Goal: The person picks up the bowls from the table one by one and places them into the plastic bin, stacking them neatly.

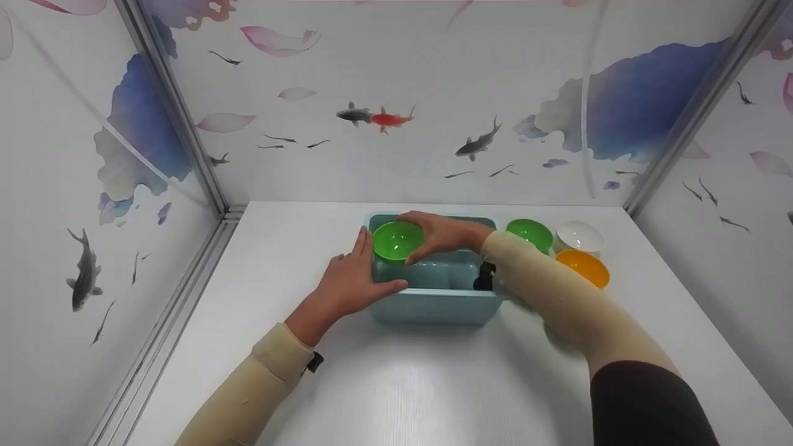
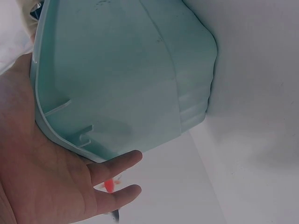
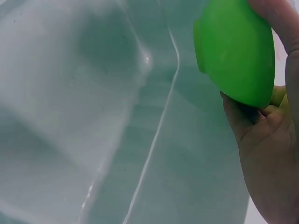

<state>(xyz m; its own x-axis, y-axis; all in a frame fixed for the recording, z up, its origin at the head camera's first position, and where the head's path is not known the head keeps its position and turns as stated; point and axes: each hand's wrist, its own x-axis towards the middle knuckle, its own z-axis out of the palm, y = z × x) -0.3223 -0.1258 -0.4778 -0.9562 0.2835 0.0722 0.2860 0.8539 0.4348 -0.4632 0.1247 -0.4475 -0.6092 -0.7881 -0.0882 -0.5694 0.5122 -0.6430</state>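
Note:
My right hand (image 1: 447,232) grips a green bowl (image 1: 398,243) by its rim, the hollow side facing up. The bowl is over the left end of a blue-green plastic bin (image 1: 437,308). In the right wrist view the bowl (image 3: 236,51) is apart from the bin's floor, with fingers around its edge. My left hand (image 1: 350,282) rests against the bin's left side, thumb over the front rim and fingers stretched out. In the left wrist view the left palm (image 2: 46,172) touches the bin's rim, two fingers pointing along its outer wall.
Right of the bin stand a second green bowl (image 1: 530,234), a white bowl (image 1: 580,236) and an orange bowl (image 1: 583,267). The right forearm hides part of that area. A white table (image 1: 421,384) carries everything, with printed panels (image 1: 396,167) at its back and sides.

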